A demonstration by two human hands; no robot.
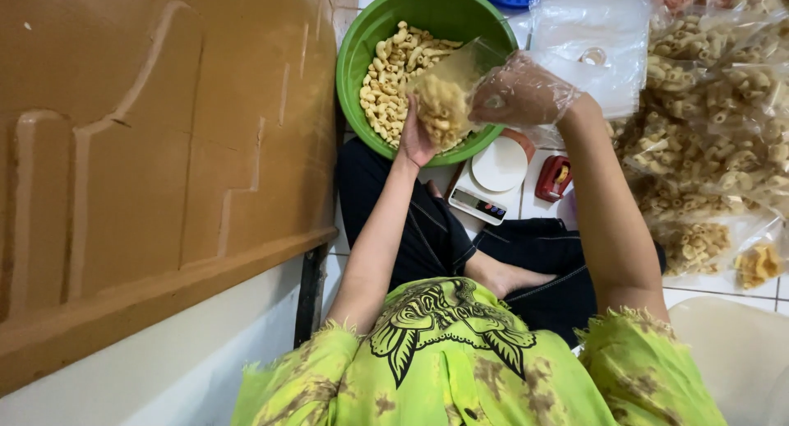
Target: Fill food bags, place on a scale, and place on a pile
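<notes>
A clear plastic bag of pale macaroni snacks (444, 101) is gripped underneath by the left hand (415, 138), above the round green plastic basin's (362, 43) near rim. Its mouth is pinched by the plastic-gloved right hand (522, 93). Little room is left: brown wooden panel (156, 163) leftward, filled bags (707, 146) rightward.

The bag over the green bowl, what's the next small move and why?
Probably set the bag on the scale: it already looks well filled with snacks, held between left hand and gloved right hand above the bowl, and the scale's plate sits bare.

Large brown carved wooden panel (156, 171) filling the left, white tiled floor (723, 298) with dark grout lines to the right, pale smooth surface (173, 368) near left, soft even light
</notes>
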